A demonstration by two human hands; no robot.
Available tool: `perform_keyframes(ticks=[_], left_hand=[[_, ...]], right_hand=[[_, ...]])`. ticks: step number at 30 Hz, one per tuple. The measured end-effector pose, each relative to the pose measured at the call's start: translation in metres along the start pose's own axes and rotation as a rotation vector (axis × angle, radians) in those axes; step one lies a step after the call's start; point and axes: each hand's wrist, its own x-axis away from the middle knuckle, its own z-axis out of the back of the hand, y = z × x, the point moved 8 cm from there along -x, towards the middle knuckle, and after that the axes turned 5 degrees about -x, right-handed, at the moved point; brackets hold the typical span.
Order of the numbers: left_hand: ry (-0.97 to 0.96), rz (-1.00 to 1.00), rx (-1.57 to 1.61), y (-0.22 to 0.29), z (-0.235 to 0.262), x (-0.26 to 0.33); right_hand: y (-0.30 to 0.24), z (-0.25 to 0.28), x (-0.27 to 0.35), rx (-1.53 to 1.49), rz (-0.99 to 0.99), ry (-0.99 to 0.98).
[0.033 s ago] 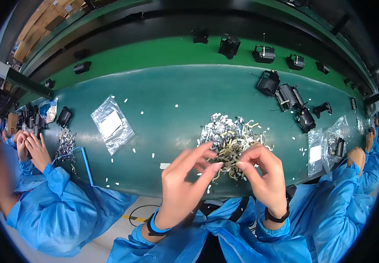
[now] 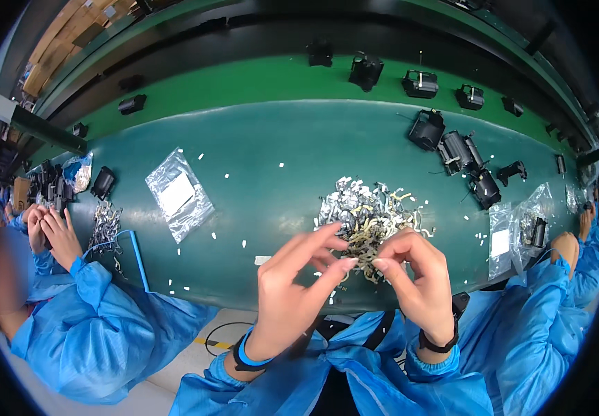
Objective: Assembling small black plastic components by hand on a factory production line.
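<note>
A heap of small curled strips (image 2: 358,197), white, grey and yellowish, like short flexible ribbon cables, lies on the green table (image 2: 258,145) in front of me. Over its near edge is my left hand (image 2: 291,288), thumb and fingers apart. Its thumb tip comes close to the right fingertips. My right hand (image 2: 421,281) is pinched at the heap's near right side, thumb against fingers. Whatever sits in that pinch is too small to make out against the strips behind it. Dark bands circle both wrists, and a blue one is on the left.
A clear plastic bag (image 2: 178,196) with a white label lies left. Black plastic housings (image 2: 457,151) stand at the back right, near another clear bag (image 2: 527,225). Small white bits dot the table. Co-workers in blue sit on both sides; one's hands (image 2: 56,232) are beside a smaller strip pile (image 2: 106,225).
</note>
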Motion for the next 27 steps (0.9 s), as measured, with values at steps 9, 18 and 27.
perform_keyframes(ticks=[9,18,27], left_hand=[[0.13,-0.633,-0.315,0.042,0.009,0.018],[0.094,-0.683,-0.368,0.043,0.013,0.02],[0.186,-0.526,-0.402,0.042,0.017,0.027]], right_hand=[[-0.021,-0.007,0.005,-0.033,0.091,0.104],[-0.008,-0.04,0.012,-0.681,-0.232,-0.223],[-0.04,-0.031,0.007,-0.132,0.245,0.003]])
